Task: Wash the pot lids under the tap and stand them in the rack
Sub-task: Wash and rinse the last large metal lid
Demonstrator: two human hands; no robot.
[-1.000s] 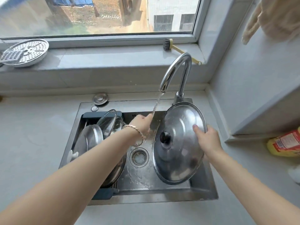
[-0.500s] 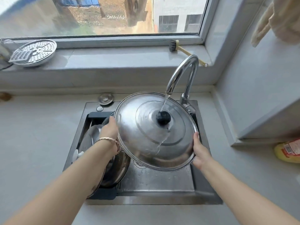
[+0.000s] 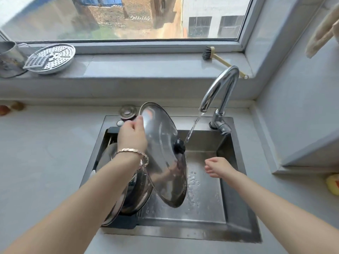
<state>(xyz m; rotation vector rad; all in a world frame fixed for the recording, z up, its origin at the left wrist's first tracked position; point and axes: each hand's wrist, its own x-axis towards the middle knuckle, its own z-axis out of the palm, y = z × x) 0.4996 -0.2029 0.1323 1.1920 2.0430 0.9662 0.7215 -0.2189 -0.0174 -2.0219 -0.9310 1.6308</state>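
My left hand point(image 3: 132, 136) grips the upper rim of a large steel pot lid point(image 3: 165, 162) with a black knob point(image 3: 179, 146). The lid stands on edge over the left side of the sink point(image 3: 236, 213), knob facing right. Water runs from the chrome tap point(image 3: 222, 88) and falls just past the knob. My right hand point(image 3: 217, 166) hovers over the basin to the right of the lid, fingers relaxed, holding nothing. Other steel lids point(image 3: 128, 191) lean in the dark rack point(image 3: 126, 221) at the sink's left end, partly hidden behind my left arm.
On the windowsill sit a perforated steamer plate point(image 3: 53, 57) with a grater on it, a metal cup point(image 3: 9, 59) and a dish brush point(image 3: 220, 59). A sink plug point(image 3: 127, 111) lies behind the sink. A yellow package point(image 3: 333, 184) is on the counter, right.
The lid was held flat under the stream with both hands. My right hand let go and dropped toward the basin; my left hand tipped the lid upright and moved it left toward the rack.
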